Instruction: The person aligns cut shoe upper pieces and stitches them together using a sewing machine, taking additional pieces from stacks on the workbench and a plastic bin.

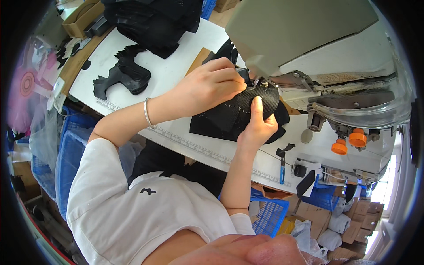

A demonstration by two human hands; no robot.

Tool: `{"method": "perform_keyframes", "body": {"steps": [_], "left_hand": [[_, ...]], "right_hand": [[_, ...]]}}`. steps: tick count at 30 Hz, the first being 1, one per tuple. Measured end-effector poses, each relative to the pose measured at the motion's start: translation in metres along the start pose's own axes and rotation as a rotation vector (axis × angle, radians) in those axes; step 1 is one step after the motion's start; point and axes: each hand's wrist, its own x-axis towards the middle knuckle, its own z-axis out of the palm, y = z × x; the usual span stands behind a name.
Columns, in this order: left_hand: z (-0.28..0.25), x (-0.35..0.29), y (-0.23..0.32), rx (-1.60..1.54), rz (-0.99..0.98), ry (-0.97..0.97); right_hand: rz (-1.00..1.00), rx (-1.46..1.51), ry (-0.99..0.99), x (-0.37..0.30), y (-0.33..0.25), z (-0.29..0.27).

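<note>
Under the head of a sewing machine [304, 35] lies a black mesh fabric piece [265, 95], its rounded part close to the needle area. My right hand [258, 126] grips this piece from the near side, thumb on top and fingers underneath. Bent over the piece's left edge, my left hand [216, 84] has its fingertips pinched together beside the presser foot [256, 83]; the fingers partly hide what they pinch. A flat black fabric part [216, 121] spreads beneath both hands on the white table [172, 70].
A stack of curved black cut pieces [128, 73] lies left, a larger black pile [154, 22] behind it. A blue-handled tool [282, 170] rests near the table's front edge. Orange knobs [339, 146] stick out of the machine. A blue basket [270, 216] stands below.
</note>
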Motion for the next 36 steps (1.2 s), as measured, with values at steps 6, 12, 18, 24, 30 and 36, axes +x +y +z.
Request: {"method": "perform_keyframes", "body": {"steps": [6, 12, 18, 24, 30, 36], "left_hand": [[0.006, -0.001, 0.006, 0.048, 0.024, 0.018], [0.013, 0.0, 0.023, 0.165, 0.014, 0.042], [0.018, 0.001, 0.031, 0.246, -0.023, 0.044], [0.005, 0.002, 0.016, -0.06, -0.144, -0.01], [-0.001, 0.001, 0.012, 0.018, -0.009, -0.019], [-0.007, 0.007, 0.011, 0.046, 0.092, -0.096]], "right_hand": [[-0.011, -0.049, -0.077, 0.016, -0.001, -0.012], [0.006, -0.151, -0.109, 0.036, -0.008, -0.023], [-0.078, -0.157, -0.007, 0.054, 0.005, -0.03], [0.025, 0.23, -0.022, -0.025, 0.039, -0.038], [0.09, 0.084, -0.268, -0.041, 0.044, -0.014], [0.051, 0.187, -0.248, -0.04, 0.039, 0.0]]}}
